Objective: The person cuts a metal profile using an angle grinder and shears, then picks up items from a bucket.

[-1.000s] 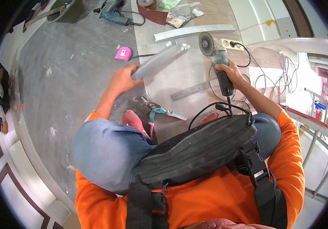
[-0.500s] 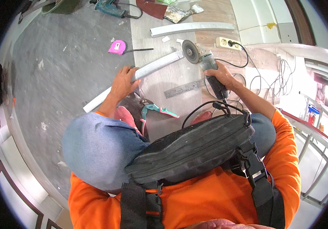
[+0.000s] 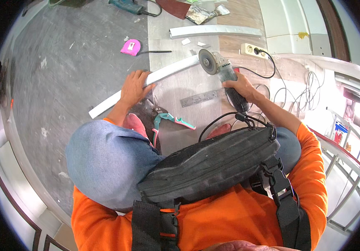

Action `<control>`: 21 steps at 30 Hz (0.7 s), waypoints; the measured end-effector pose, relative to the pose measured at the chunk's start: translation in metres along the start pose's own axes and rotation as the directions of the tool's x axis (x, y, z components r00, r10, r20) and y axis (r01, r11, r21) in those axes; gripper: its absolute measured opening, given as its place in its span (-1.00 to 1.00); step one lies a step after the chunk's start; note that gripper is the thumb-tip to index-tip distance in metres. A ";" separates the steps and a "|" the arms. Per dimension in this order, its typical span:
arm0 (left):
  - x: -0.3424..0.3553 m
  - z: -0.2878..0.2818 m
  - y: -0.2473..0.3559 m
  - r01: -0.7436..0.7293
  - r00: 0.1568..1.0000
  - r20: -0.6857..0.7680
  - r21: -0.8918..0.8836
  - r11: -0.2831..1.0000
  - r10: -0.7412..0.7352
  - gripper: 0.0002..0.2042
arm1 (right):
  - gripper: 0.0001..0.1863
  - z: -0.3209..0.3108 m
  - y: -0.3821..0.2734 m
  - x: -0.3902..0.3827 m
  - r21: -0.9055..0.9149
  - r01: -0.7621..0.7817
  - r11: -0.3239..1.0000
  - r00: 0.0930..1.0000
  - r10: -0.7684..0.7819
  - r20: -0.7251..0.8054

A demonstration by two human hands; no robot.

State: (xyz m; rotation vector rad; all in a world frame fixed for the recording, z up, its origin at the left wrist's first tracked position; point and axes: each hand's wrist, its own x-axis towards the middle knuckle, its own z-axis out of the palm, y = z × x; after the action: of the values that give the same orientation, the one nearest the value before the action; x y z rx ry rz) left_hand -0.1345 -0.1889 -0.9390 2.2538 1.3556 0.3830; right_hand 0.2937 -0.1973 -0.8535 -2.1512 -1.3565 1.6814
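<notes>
Plainly, left hand (image 3: 135,87) clasps the white strip (image 3: 172,69) beneath; right hand (image 3: 240,86) grips the grinder (image 3: 237,99).

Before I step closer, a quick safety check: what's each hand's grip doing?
Left hand: closed over the white strip.
Right hand: closed around the angle grinder.

white strip (image 3: 173,69) partly behind left fingers (image 3: 140,77)
</notes>
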 end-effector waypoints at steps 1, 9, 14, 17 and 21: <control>0.000 0.000 0.000 0.001 1.000 0.000 0.000 1.000 -0.001 -0.53 | -0.32 0.000 0.000 0.000 0.007 0.002 1.000 1.000 -0.002 0.006; -0.001 0.003 -0.005 -0.004 1.000 -0.002 0.009 1.000 0.004 -0.53 | -0.31 0.001 -0.002 -0.001 0.009 0.018 1.000 1.000 -0.018 0.019; 0.000 0.005 -0.006 -0.001 1.000 -0.005 0.005 1.000 0.002 -0.52 | -0.30 0.002 0.001 0.000 -0.015 0.040 0.999 0.999 -0.040 0.005; 0.000 0.005 -0.006 0.005 1.000 -0.003 0.000 1.000 -0.005 -0.51 | -0.30 0.002 0.001 0.000 -0.030 0.045 0.999 0.999 -0.045 -0.010; 0.000 0.006 -0.008 0.001 1.000 -0.006 0.003 1.000 -0.001 -0.52 | -0.31 0.003 0.000 0.001 -0.032 0.035 0.999 0.999 -0.035 -0.008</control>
State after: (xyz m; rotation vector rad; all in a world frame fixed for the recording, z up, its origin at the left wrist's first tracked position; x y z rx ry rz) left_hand -0.1376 -0.1876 -0.9479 2.2559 1.3618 0.3880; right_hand 0.2914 -0.1978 -0.8552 -2.1358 -1.4191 1.6480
